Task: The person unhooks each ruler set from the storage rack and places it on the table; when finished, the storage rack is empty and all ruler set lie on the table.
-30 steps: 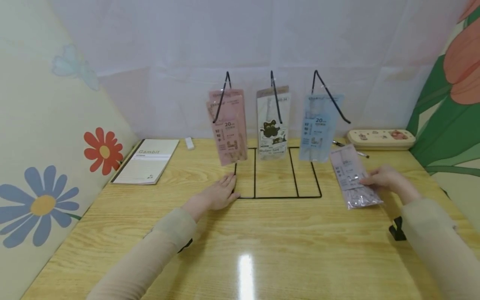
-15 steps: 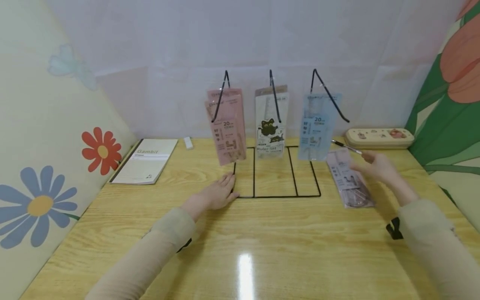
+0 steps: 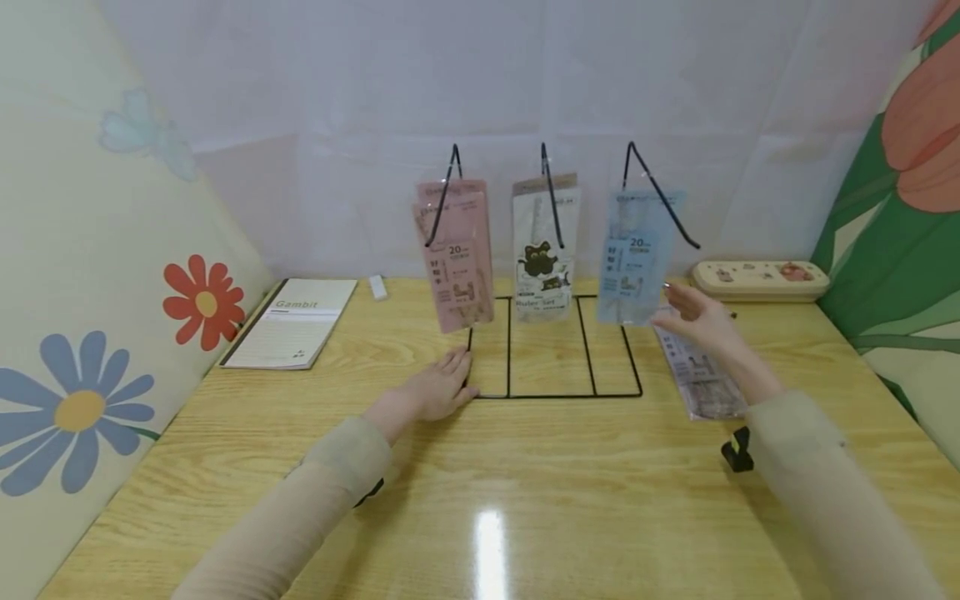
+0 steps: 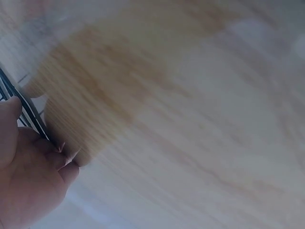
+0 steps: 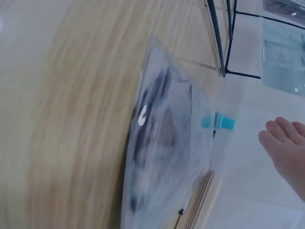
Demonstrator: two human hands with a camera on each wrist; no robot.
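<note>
A black wire rack stands on the wooden table, with pink packets, a white cat-print packet and a blue packet hanging from its hooks. My left hand lies flat on the table, fingers touching the rack's front left corner; in the left wrist view the hand lies against the wire. My right hand hovers open and empty just right of the blue packet. Below it a grey-purple packet lies flat on the table, also seen in the right wrist view beside my fingers.
A cream pencil case sits at the back right. A notebook and a small white eraser lie at the back left. Flower-patterned walls close in both sides, and a white curtain hangs behind.
My right hand has let go of the grey-purple packet, risen off the table and moved left toward the hanging blue packet. The left hand has stayed put.
</note>
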